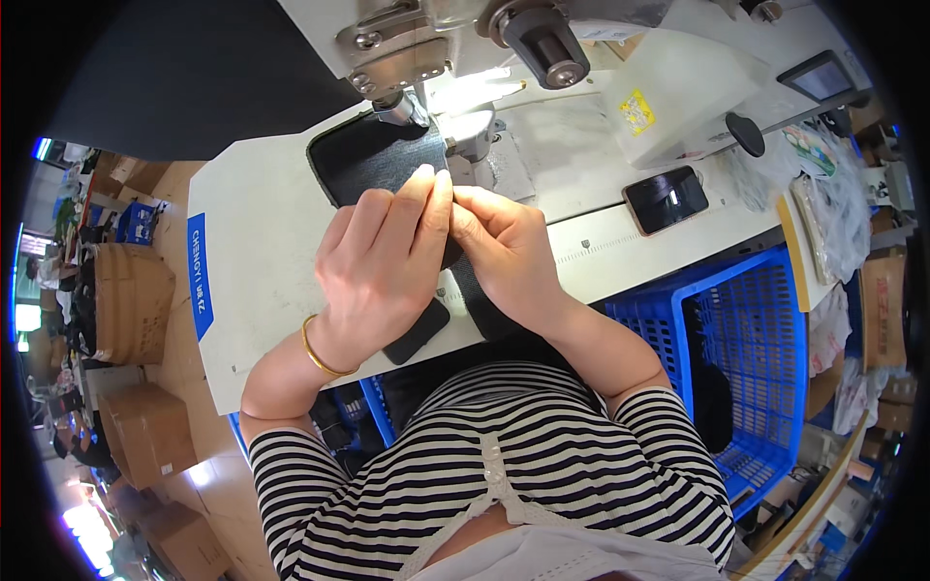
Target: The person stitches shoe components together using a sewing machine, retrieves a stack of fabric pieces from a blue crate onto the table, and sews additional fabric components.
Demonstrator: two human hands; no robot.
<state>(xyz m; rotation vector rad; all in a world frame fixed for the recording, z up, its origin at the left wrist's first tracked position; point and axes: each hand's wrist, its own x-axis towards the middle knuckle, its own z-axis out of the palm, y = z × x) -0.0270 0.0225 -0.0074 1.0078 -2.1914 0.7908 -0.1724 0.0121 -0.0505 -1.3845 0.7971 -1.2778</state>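
**Two hands meet at the sewing machine**

From where I stand, the person's left hand [378,257] and right hand [509,254] are together, fingertips bunched beside the right side of a dark panel [373,155]. Whether they are clamped on the panel's edge or on something smaller, I cannot tell; the fingers hide it.

The panel lies flat on the white table [257,242], toward its far edge, with the foot of the sewing machine [402,73] over it and a bright light shining just beside.

Below the hands, a dark strip [484,305] runs to the table's near edge; its upper end is hidden. A small dark piece with rounded corners [419,332] lies at that same edge, close to the left wrist, which wears a gold-coloured bracelet [315,351].

Farther right along the near edge rests a phone [668,200], screen up and dark. A blue label [200,261] covers part of the table's left edge. Beyond the near edge, to the right, stands a blue plastic basket [775,349].
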